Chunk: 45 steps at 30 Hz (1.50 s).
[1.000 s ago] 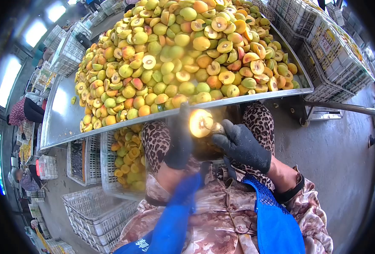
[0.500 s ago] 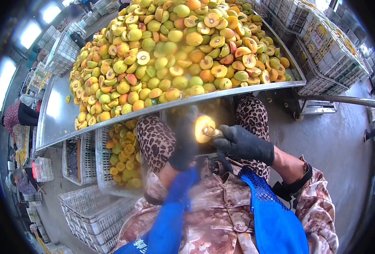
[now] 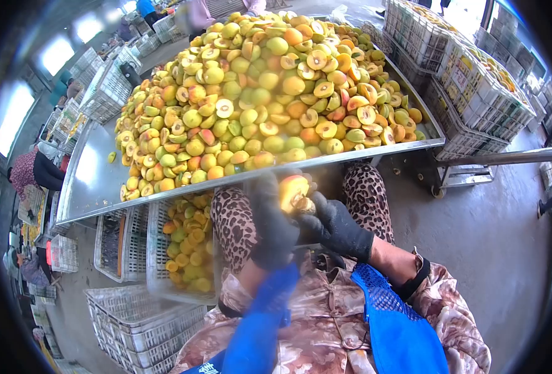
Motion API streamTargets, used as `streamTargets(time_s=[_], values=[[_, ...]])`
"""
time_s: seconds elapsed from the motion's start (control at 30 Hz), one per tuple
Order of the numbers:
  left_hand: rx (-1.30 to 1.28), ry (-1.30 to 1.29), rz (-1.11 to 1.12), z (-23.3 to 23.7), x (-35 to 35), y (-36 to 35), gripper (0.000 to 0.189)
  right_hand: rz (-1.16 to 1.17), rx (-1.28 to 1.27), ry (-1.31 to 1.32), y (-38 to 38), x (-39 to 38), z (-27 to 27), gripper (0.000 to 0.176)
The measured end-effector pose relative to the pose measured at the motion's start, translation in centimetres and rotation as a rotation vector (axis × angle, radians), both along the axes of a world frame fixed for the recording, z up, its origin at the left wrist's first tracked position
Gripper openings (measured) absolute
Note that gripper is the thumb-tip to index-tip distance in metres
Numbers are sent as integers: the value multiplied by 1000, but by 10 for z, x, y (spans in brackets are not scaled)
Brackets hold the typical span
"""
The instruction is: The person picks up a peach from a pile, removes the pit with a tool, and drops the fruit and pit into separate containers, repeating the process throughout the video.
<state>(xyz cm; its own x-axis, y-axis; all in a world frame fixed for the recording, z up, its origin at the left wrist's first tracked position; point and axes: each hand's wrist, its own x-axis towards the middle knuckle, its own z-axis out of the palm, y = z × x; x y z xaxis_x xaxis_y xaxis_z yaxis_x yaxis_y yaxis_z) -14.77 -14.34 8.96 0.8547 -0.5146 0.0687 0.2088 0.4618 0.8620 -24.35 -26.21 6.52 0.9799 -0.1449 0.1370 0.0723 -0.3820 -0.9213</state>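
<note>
"Looking at what, biggest first?"
"At a metal table (image 3: 92, 177), heaped with halved stone fruit (image 3: 251, 100); then at a plastic crate (image 3: 156, 244) of more halves, lower down."
"And the hands?"
"With the gloved left hand (image 3: 273, 221), holding a fruit half (image 3: 293, 188) near the table's edge. With the gloved right hand (image 3: 344, 232), pinching something small and brownish (image 3: 305, 204) against it: stone or tool, cannot tell."

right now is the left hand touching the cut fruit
Touching. The head view shows the cut fruit held in the left hand, its edge against the dark glove.
</note>
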Motion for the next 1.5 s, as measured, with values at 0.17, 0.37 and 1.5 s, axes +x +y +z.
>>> streamTargets(time_s=[0.17,0.37,1.5], values=[[123,-173,-194,34,14,14,55,141,418,76,13,-8,-5,38],[36,-165,-149,40,5,9,63,107,530,146,13,-20,27,39],[1304,-1231,804,-57,211,93,35,223,211,330,-57,60,-74,38]])
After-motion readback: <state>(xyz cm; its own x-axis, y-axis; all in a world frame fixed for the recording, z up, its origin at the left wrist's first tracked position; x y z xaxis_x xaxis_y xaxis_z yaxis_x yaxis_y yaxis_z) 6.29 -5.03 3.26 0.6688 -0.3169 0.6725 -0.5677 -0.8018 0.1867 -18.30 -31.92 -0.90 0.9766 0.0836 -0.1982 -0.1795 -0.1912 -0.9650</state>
